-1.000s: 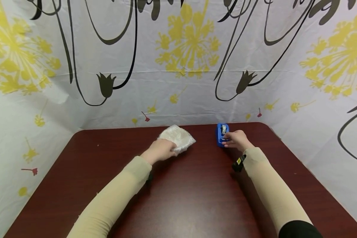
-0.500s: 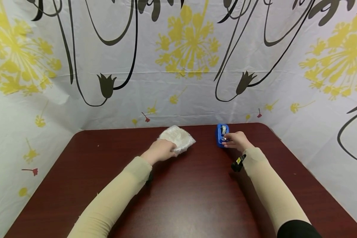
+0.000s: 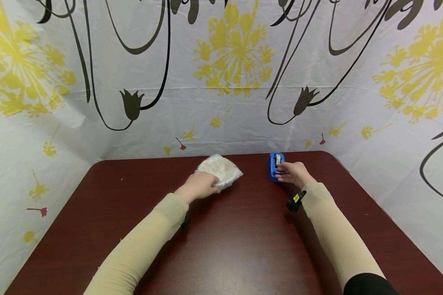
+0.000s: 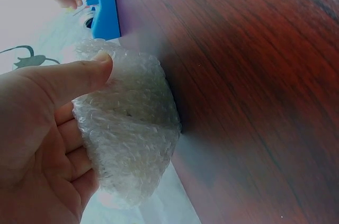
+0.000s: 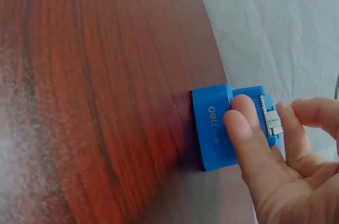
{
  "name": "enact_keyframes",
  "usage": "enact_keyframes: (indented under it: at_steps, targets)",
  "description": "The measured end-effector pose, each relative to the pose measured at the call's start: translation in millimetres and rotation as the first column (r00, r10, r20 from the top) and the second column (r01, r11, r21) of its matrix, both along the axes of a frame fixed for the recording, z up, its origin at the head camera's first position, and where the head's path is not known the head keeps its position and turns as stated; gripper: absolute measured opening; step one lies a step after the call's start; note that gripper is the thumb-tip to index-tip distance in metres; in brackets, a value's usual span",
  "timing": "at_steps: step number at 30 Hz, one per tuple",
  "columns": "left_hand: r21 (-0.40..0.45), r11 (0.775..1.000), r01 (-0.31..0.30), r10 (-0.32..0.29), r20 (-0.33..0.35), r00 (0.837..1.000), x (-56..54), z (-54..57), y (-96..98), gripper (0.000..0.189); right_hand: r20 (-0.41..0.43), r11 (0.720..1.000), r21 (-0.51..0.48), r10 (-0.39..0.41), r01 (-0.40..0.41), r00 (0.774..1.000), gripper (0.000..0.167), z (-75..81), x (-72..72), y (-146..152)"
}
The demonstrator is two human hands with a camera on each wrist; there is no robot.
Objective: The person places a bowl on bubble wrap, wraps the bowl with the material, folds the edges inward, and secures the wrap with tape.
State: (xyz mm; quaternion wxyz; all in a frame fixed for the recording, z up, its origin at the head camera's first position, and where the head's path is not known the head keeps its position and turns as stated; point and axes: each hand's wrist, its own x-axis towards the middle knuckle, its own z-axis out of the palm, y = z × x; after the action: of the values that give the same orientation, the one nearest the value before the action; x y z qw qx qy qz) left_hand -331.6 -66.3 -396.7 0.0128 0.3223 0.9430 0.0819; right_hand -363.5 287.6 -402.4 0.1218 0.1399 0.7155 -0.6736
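My left hand (image 3: 198, 186) grips a bubble-wrapped bundle (image 3: 226, 174) near the table's far edge. In the left wrist view the thumb lies over the clear bubble wrap (image 4: 132, 123), with the other fingers behind it; what is inside cannot be made out. To the right stands a blue tape dispenser (image 3: 272, 169). My right hand (image 3: 297, 173) is at its front end. Up close in the right wrist view, thumb and index finger pinch the tape (image 5: 274, 119) by the toothed cutter, while two fingertips rest against the dispenser's side (image 5: 214, 123).
Both things are on a dark red-brown wooden table (image 3: 240, 237), close to its back edge. A white curtain (image 3: 240, 119) with yellow and grey flower prints hangs right behind and along the sides. A small black device (image 3: 295, 203) sits at the right wrist.
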Motion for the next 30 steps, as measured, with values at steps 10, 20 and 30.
enact_keyframes:
  at_steps: [10, 20, 30]
  targets:
    - [0.005, 1.0, -0.008, 0.008, 0.003, 1.0, 2.1, 2.3, 1.0, 0.028, -0.087, 0.996, -0.091, -0.009, 0.001, 0.996, 0.045, -9.2, 12.2, 1.2]
    - [0.019, 1.0, 0.007, -0.007, 0.006, 1.0, 0.9, 0.4, 0.2, 0.028, -0.15, 0.969, -0.246, -0.003, -0.034, 0.989, 0.027, -19.8, 28.8, 4.5]
    - [0.005, 1.0, -0.004, 0.004, 0.016, 1.0, 2.0, 2.7, 0.1, 0.027, -0.198, 0.994, -0.053, -0.108, 0.099, 0.974, 0.026, -22.4, 41.3, -9.4]
